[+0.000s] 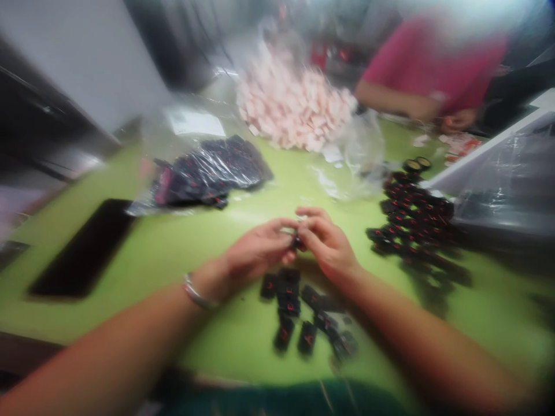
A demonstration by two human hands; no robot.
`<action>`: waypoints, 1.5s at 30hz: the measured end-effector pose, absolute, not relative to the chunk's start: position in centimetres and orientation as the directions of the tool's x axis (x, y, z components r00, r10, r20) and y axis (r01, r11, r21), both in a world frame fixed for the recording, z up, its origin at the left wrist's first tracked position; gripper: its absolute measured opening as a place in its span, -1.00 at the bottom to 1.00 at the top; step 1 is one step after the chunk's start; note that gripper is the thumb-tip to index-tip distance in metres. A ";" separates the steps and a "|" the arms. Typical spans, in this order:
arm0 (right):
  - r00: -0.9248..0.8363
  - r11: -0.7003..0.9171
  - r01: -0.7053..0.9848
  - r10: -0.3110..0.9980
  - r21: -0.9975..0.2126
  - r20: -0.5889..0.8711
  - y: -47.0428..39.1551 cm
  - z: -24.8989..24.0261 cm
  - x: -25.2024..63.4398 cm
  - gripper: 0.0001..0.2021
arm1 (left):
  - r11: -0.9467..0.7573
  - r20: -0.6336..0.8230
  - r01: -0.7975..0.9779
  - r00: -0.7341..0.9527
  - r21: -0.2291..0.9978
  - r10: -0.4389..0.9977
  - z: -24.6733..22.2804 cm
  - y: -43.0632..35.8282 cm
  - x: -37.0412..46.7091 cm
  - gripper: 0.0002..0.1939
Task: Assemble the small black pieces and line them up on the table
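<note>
In the head view, a small dark piece sits between the fingertips of both hands, just beyond the near cluster of black pieces on the green table. It looks black or nearly so and is mostly covered by the fingers; its outline and any marking are too blurred to make out. A pale glint shows just above it, but whether this belongs to the piece cannot be told.

The left hand, beyond and slightly left of the near cluster, pinches the piece between thumb and fingers; a silvery bracelet circles its wrist. The right hand, beyond and slightly right of the cluster, closes its thumb and bent fingers on the same piece from the other side.

The cluster's own pieces are black, small and blocky, several with a red mark on the upper face; some touch, others lie apart. To its right and farther off is a larger heap of similar black, red-marked pieces. Beyond it to the left, a clear plastic bag holds many dark pieces. Well beyond the cluster rises a mound of pale pink pieces; far to its right, a person in a pink top is at the table.
</note>
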State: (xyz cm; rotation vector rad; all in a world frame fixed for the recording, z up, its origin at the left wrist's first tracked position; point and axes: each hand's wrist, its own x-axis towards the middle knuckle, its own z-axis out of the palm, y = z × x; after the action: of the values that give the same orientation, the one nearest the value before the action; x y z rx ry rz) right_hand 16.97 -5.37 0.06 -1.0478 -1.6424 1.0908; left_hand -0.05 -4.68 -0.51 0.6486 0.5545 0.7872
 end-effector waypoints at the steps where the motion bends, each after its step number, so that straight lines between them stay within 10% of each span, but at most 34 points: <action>1: -0.259 0.256 0.171 0.943 -0.951 0.208 -5.4 0.0 17.0 -0.82 | 0.541 -0.213 -0.464 0.587 0.701 0.781 -0.4 -4.7 0.0 -0.72; 8: -0.227 0.291 0.212 0.943 -0.933 0.243 -5.5 -0.2 16.8 -0.92 | 0.527 -0.198 -0.450 0.595 0.721 0.779 -0.6 -4.7 -0.2 -0.71; 19: -0.284 -0.132 -0.096 0.953 -0.987 -0.100 -4.9 -0.5 17.4 -0.68 | 0.233 0.002 -0.386 0.519 0.892 0.854 -0.8 -4.4 -0.5 -0.73; 45: -0.126 0.010 0.363 0.991 -0.932 -0.038 -5.6 0.7 16.3 -0.86 | 0.157 -0.071 -0.181 0.405 0.971 0.911 -0.9 -4.6 0.2 -0.75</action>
State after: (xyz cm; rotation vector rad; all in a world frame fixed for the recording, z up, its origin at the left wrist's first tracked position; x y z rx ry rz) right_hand 16.34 -5.60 0.72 -1.4251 -1.5759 1.1191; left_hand 0.17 -4.63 -0.87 1.1387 0.8150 0.9203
